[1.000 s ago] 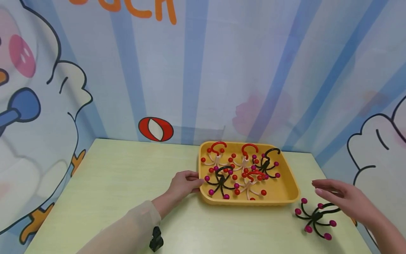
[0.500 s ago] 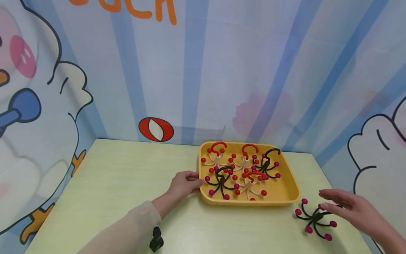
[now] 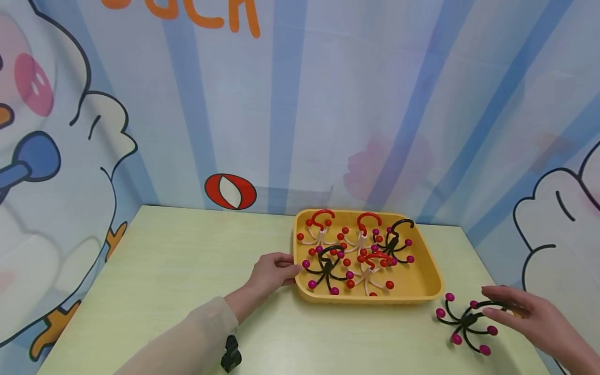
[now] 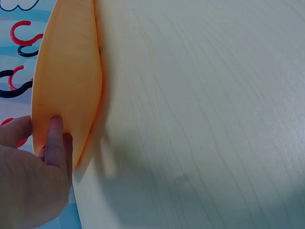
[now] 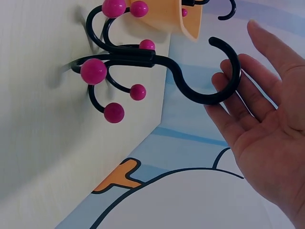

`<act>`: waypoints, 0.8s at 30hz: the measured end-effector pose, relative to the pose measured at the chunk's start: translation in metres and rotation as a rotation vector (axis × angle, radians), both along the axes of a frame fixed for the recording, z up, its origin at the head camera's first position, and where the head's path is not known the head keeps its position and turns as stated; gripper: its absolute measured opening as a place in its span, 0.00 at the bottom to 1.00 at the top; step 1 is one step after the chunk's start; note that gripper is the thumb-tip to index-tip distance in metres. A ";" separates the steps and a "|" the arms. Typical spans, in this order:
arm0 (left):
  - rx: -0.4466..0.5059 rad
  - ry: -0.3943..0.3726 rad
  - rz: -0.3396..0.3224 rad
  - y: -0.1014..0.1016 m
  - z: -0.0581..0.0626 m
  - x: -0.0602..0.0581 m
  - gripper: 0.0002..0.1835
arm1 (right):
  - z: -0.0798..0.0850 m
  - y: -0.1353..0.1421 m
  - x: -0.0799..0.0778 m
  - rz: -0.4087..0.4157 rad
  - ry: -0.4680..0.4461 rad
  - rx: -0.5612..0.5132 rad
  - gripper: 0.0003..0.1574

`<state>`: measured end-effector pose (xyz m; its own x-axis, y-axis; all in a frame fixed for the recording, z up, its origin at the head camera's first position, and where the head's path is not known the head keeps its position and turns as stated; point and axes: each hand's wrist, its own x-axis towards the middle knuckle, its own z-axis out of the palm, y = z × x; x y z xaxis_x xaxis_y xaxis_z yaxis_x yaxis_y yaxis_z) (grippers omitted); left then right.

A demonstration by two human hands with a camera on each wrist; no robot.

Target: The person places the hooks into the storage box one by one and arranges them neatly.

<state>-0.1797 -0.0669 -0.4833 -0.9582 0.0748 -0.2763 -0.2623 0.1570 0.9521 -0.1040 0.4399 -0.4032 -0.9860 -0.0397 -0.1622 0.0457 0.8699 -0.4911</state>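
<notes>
My left hand (image 3: pixel 272 271) holds the left end of a yellow plastic tray (image 3: pixel 424 271). In the left wrist view its thumb is at the rim and the fingers lie against the outer wall (image 4: pixel 71 62). A black hook hanger (image 3: pixel 467 320) with curved arms tipped by magenta balls stands on the table, right of the tray. My right hand (image 3: pixel 532 315) is at that hanger's hook, thumb and fingers spread apart. In the right wrist view the fingers (image 5: pixel 248 100) lie just behind the hook's curve, and the thumb stands away from it.
Inside the tray sit two black hangers (image 3: pixel 327 266) with magenta balls and three pale hangers (image 3: pixel 369 273) with red hooks and red balls. A striped cartoon backdrop (image 3: pixel 290 104) rises behind the table (image 3: pixel 187 271). A small black object (image 3: pixel 231 354) shows beside the left sleeve.
My right hand has moved right and down, from above the tray's right side to the hook of the black hanger on the table. The left hand and tray have stayed put.
</notes>
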 end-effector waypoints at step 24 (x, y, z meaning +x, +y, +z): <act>-0.026 -0.003 0.003 0.000 -0.002 -0.001 0.22 | -0.012 0.005 0.002 -0.086 0.164 0.052 0.15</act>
<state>-0.1806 -0.0666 -0.4850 -0.9576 0.0651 -0.2808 -0.2654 0.1809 0.9470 -0.1023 0.4450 -0.4152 -0.9987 0.0503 0.0009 0.0445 0.8908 -0.4522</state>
